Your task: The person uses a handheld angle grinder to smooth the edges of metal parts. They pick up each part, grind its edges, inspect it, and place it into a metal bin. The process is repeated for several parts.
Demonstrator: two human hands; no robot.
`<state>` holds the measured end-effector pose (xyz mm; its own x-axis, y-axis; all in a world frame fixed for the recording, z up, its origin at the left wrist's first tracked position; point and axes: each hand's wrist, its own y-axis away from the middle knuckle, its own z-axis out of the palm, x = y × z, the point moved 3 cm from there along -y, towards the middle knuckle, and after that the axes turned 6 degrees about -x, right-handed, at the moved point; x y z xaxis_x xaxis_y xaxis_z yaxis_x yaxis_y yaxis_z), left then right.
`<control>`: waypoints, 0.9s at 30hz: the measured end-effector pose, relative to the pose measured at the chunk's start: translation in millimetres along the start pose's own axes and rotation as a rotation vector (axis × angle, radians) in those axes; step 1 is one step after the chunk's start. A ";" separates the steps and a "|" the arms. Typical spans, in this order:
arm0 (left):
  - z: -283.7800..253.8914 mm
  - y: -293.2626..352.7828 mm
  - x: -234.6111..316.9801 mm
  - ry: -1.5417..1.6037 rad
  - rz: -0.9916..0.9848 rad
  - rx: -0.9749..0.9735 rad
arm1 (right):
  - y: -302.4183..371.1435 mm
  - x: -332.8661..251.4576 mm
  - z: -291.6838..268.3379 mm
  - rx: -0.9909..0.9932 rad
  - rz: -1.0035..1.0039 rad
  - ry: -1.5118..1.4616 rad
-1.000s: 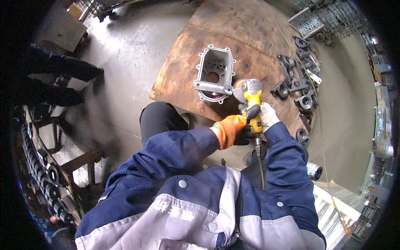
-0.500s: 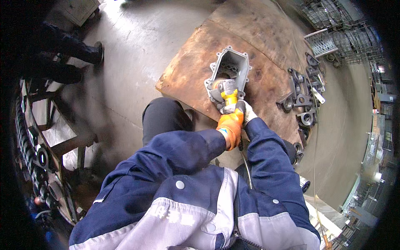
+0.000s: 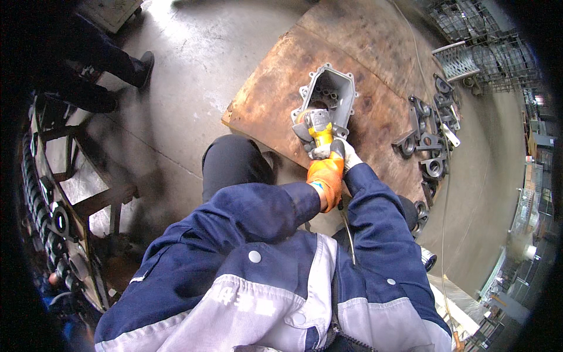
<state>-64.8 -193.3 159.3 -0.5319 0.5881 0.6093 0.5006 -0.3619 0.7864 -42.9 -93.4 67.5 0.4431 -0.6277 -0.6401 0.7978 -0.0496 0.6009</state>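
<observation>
A yellow and grey angle grinder is tilted into the near end of a grey metal housing. This open, box-like casting has lugs round its rim and round bosses inside. My left hand, in an orange glove with dark fingertips, is closed round the grinder's rear body. Beside it, my right hand wears a whitish glove and is closed against the grinder's side, its fingers largely hidden. The disc is mostly out of sight within the housing, so contact there cannot be made out. A cord trails from the grinder toward me.
Under the housing is a stained wooden board. Several dark metal brackets with round holes lie along its right side, by a thin cable. Wire cages stand far right. Another person's legs are at upper left, above a parts rack.
The grinder's head has tipped slightly while both hands keep their hold. The housing appears a little farther right, as does most of the scene. The other person's foot has shifted.
</observation>
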 end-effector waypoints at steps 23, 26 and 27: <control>87.7 20.5 -17.3 -0.159 -0.039 -0.319 | 111.1 7.4 -56.3 0.275 0.025 -0.389; 76.5 15.5 -22.2 -0.008 -0.047 -0.161 | 86.1 5.9 -42.7 0.094 0.037 -0.200; 74.0 13.9 -22.2 -0.022 -0.055 -0.131 | 81.7 5.9 -40.6 0.054 0.029 -0.122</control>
<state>4.5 -157.9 149.3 -0.5402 0.6246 0.5640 0.3774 -0.4193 0.8257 41.5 -69.7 93.4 0.4104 -0.7188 -0.5612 0.7606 -0.0697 0.6455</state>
